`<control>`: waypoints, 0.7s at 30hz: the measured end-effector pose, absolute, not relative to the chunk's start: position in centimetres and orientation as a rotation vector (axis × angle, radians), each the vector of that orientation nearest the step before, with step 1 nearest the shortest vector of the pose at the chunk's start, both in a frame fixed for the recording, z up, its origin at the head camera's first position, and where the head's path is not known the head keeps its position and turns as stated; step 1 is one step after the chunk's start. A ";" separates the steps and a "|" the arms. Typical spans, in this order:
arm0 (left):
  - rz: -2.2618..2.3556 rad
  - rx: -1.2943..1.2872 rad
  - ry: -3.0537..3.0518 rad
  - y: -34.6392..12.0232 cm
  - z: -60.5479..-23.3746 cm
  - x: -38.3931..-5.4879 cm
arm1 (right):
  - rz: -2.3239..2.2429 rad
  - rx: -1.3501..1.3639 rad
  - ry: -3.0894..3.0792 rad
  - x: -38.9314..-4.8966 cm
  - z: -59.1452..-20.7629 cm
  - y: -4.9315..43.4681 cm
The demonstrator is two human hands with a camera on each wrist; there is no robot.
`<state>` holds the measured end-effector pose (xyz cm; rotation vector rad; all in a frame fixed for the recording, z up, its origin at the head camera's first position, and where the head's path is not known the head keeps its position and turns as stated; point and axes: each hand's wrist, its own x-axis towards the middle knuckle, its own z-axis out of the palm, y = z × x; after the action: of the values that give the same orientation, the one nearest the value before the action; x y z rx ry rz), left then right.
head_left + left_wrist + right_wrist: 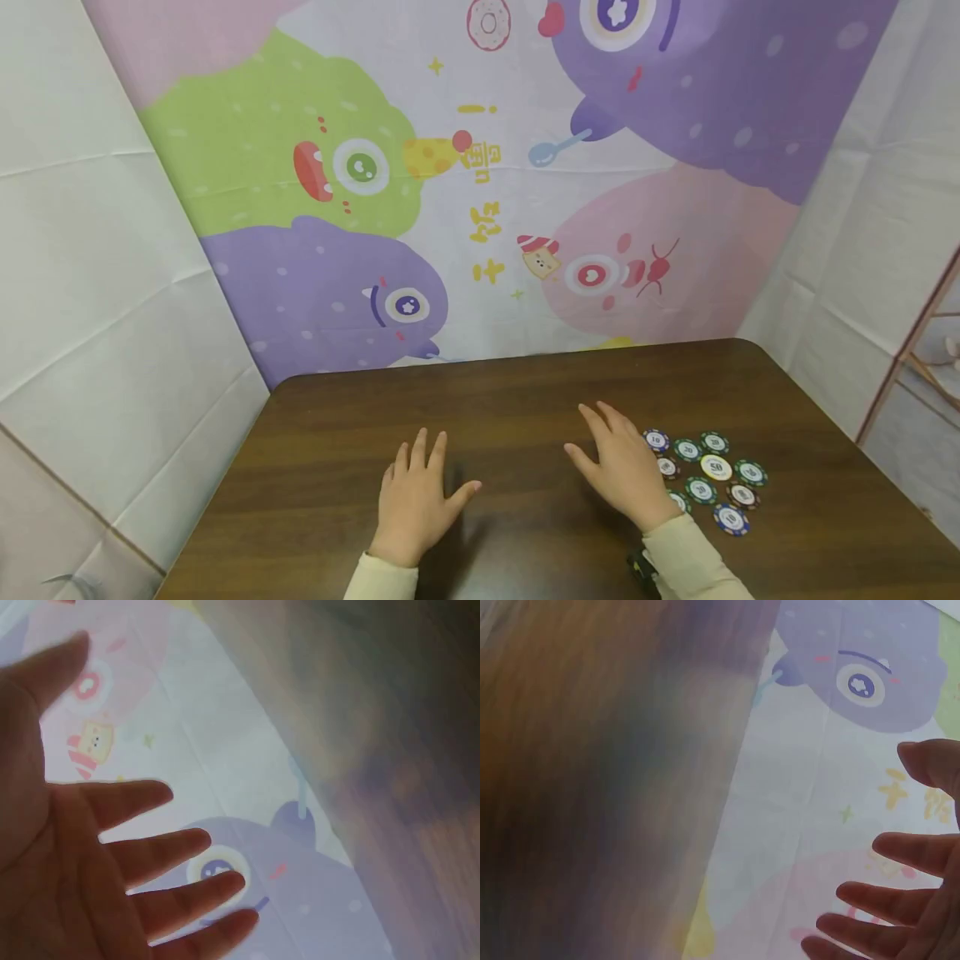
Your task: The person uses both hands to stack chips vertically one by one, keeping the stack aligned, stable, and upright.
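Observation:
In the head view, my left hand is held over the left half of the brown table with fingers spread and nothing in them. My right hand hovers farther right, fingers also spread, holding nothing. Just to its right lies a loose group of poker chips, partly hidden behind the hand and wrist. Among them are a yellow-rimmed 50 chip, a blue-rimmed 10 chip and several green-rimmed chips such as one at the right. The left wrist view shows the bare left palm; the right wrist view shows the right fingers apart.
The wood-grain table reaches back to a cartoon-printed cloth. White cloth panels stand at the left and right. A dark band or device sits at the right wrist.

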<state>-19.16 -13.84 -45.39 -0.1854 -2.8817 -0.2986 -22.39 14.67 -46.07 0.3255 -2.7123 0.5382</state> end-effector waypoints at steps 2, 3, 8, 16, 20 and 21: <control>-0.337 -0.227 -2.830 -13.7 -45.3 -19.2 | 0.567 0.332 -2.702 -22.4 -45.8 15.2; -0.357 -0.249 -2.807 -13.7 -45.3 -19.2 | 0.577 0.331 -2.705 -22.3 -45.6 15.5; -0.437 -0.347 -2.761 -13.3 -45.3 -19.2 | 0.616 0.313 -2.746 -22.0 -45.1 17.2; -0.593 -0.517 -2.828 -12.7 -45.4 -19.0 | 0.569 0.328 -2.783 -21.9 -45.1 19.5; -0.605 -0.608 -2.872 -12.7 -45.6 -18.9 | 0.549 0.341 -2.822 -21.8 -45.2 20.5; -0.603 -0.626 -2.881 -12.7 -45.8 -18.9 | 0.546 0.342 -2.834 -21.7 -45.2 20.7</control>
<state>-18.89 -12.67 -45.77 -0.6265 -2.8813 -0.6034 -21.75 20.74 -45.22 0.3421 -2.8336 0.5461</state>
